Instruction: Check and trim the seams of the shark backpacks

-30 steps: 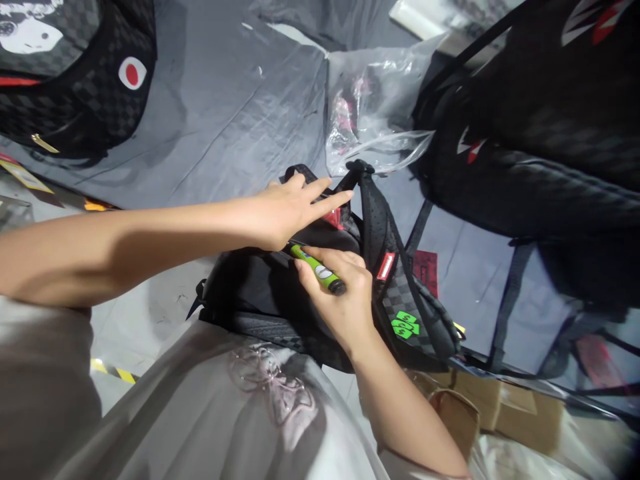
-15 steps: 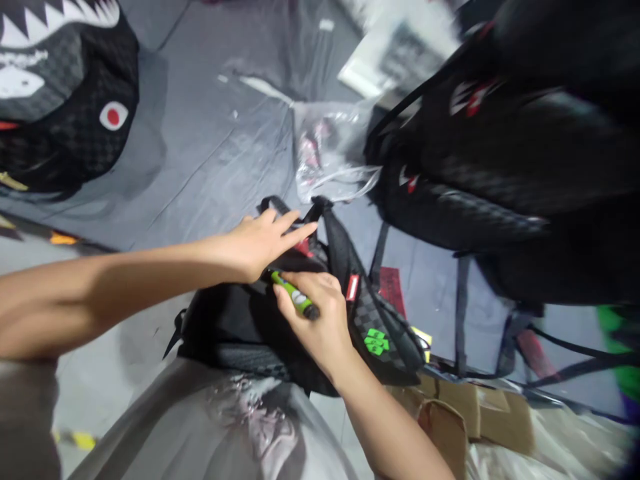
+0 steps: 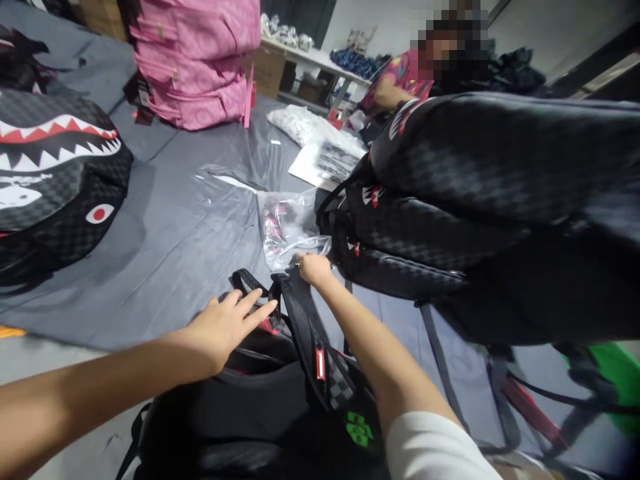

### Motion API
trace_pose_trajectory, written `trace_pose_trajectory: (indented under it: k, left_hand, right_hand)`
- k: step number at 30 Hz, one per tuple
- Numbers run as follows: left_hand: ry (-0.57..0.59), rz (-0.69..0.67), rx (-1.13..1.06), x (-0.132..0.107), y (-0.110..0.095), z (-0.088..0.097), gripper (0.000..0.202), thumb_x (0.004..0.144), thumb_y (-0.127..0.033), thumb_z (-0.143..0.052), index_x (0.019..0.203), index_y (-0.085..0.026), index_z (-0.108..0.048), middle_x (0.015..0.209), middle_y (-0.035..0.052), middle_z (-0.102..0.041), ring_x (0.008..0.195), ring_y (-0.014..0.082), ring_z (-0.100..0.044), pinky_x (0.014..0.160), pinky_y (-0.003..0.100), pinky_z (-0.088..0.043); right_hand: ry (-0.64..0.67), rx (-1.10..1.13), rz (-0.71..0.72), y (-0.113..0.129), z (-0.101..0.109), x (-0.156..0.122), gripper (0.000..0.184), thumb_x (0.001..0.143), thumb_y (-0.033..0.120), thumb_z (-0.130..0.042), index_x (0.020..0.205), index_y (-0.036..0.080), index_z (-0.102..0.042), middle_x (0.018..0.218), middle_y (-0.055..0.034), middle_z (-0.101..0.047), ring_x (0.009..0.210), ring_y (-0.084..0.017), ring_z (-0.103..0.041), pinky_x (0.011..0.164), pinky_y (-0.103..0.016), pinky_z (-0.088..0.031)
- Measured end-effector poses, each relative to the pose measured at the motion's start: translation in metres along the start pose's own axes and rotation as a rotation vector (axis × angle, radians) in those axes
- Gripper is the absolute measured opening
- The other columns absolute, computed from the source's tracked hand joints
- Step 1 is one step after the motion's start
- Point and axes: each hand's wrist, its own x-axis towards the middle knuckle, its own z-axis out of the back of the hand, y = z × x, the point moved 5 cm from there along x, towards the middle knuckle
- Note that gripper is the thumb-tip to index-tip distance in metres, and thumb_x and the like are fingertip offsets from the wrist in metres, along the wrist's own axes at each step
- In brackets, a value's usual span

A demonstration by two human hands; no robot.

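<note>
A black backpack [image 3: 240, 407] lies in front of me with its straps up and a green printed patch on one side. My left hand [image 3: 227, 330] rests on its top part, fingers spread, near the carry loop and a bit of red lining. Beyond the bag, my right hand [image 3: 315, 270] is closed at the near edge of a clear plastic bag [image 3: 287, 230] with reddish items inside. A small bit of the green marker [image 3: 299, 265] pokes out of that fist; most of it is hidden.
Stacked black checkered backpacks [image 3: 425, 247] rise on the right. A shark-mouth backpack [image 3: 60, 193] sits at left, and pink backpacks [image 3: 200, 67] stand behind. White packets [image 3: 320, 143] lie on the grey-covered table [image 3: 175, 233]. Another person [image 3: 400, 80] is at the back.
My right hand has moved from the backpack forward to the plastic bag, taking the marker along. My left hand stays spread on the backpack. The view has tilted up.
</note>
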Motion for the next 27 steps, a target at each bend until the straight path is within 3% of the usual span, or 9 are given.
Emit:
trace_pose_trajectory:
  k: [2, 6, 11, 14, 16, 18, 22, 24, 27]
  left_hand:
    - [0.013, 0.014, 0.014, 0.003, 0.001, -0.002, 0.117, 0.061, 0.0, -0.061, 0.16, -0.031, -0.006, 0.168, 0.0094, -0.01, 0.144, 0.0353, -0.037, 0.104, 0.052, -0.048]
    - [-0.013, -0.03, 0.015, 0.007, 0.005, -0.007, 0.112, 0.066, -0.007, -0.063, 0.16, -0.032, -0.007, 0.167, 0.0099, -0.012, 0.141, 0.0379, -0.041, 0.094, 0.051, -0.054]
    - [-0.105, -0.095, -0.001, 0.01, 0.009, -0.015, 0.112, 0.066, -0.016, -0.066, 0.161, -0.03, -0.008, 0.167, 0.0136, -0.016, 0.136, 0.0386, -0.045, 0.092, 0.049, -0.055]
    - [-0.154, -0.099, 0.021, 0.012, 0.009, -0.023, 0.112, 0.067, -0.016, -0.064, 0.16, -0.031, -0.005, 0.167, 0.0131, -0.017, 0.136, 0.0375, -0.045, 0.093, 0.05, -0.054]
    - [-0.174, -0.085, 0.04, 0.013, 0.009, -0.026, 0.112, 0.067, -0.015, -0.064, 0.16, -0.033, -0.004, 0.167, 0.0124, -0.019, 0.136, 0.0368, -0.044, 0.093, 0.05, -0.053]
    - [-0.19, -0.087, 0.041, 0.014, 0.009, -0.028, 0.112, 0.067, -0.016, -0.065, 0.16, -0.033, -0.005, 0.166, 0.0126, -0.02, 0.135, 0.0367, -0.044, 0.092, 0.049, -0.054]
    - [-0.239, -0.094, 0.027, 0.013, 0.01, -0.029, 0.108, 0.069, -0.02, -0.065, 0.16, -0.033, -0.008, 0.166, 0.0126, -0.022, 0.133, 0.0369, -0.046, 0.089, 0.048, -0.054]
    - [-0.266, -0.106, 0.025, 0.012, 0.011, -0.03, 0.106, 0.07, -0.018, -0.064, 0.16, -0.032, -0.009, 0.165, 0.0128, -0.024, 0.131, 0.0365, -0.047, 0.087, 0.047, -0.055]
    - [-0.282, -0.13, 0.025, 0.01, 0.012, -0.027, 0.109, 0.068, -0.014, -0.065, 0.16, -0.03, -0.01, 0.165, 0.0135, -0.023, 0.131, 0.0373, -0.047, 0.084, 0.047, -0.056]
  right_hand:
    - [0.01, -0.018, 0.013, 0.002, -0.006, 0.016, 0.046, 0.087, 0.01, -0.048, 0.13, 0.018, -0.062, 0.098, -0.0167, -0.072, 0.084, -0.029, -0.072, 0.068, -0.033, -0.049]
    - [-0.056, -0.023, 0.077, 0.007, -0.011, 0.022, 0.055, 0.094, 0.012, -0.037, 0.148, 0.02, -0.042, 0.117, -0.0177, -0.065, 0.089, -0.026, -0.069, 0.07, -0.032, -0.049]
    - [-0.088, 0.013, 0.207, 0.026, -0.02, 0.032, 0.04, 0.094, 0.013, -0.041, 0.132, 0.013, -0.056, 0.128, -0.018, -0.061, 0.115, -0.025, -0.059, 0.087, -0.03, -0.048]
    - [-0.11, 0.037, 0.305, 0.045, -0.021, 0.047, 0.046, 0.095, 0.02, -0.047, 0.142, 0.016, -0.049, 0.14, -0.0156, -0.056, 0.127, -0.025, -0.052, 0.097, -0.03, -0.045]
    - [-0.131, 0.047, 0.303, 0.054, -0.02, 0.057, 0.053, 0.098, 0.032, -0.049, 0.148, 0.015, -0.041, 0.143, -0.0176, -0.054, 0.128, -0.027, -0.052, 0.096, -0.033, -0.046]
    - [-0.138, 0.048, 0.275, 0.058, -0.019, 0.063, 0.054, 0.099, 0.039, -0.048, 0.146, 0.012, -0.043, 0.139, -0.0202, -0.057, 0.121, -0.03, -0.057, 0.09, -0.034, -0.048]
    - [-0.108, 0.028, 0.296, 0.06, -0.023, 0.058, 0.033, 0.097, 0.02, -0.045, 0.123, 0.008, -0.061, 0.119, -0.0221, -0.067, 0.108, -0.029, -0.062, 0.085, -0.033, -0.046]
    - [-0.105, 0.016, 0.293, 0.057, -0.025, 0.048, 0.031, 0.095, 0.012, -0.041, 0.114, 0.006, -0.065, 0.111, -0.0229, -0.068, 0.105, -0.03, -0.061, 0.083, -0.034, -0.046]
    - [-0.135, 0.022, 0.271, 0.048, -0.023, 0.03, 0.032, 0.095, 0.011, -0.039, 0.113, 0.008, -0.066, 0.116, -0.0216, -0.065, 0.108, -0.03, -0.058, 0.08, -0.033, -0.046]
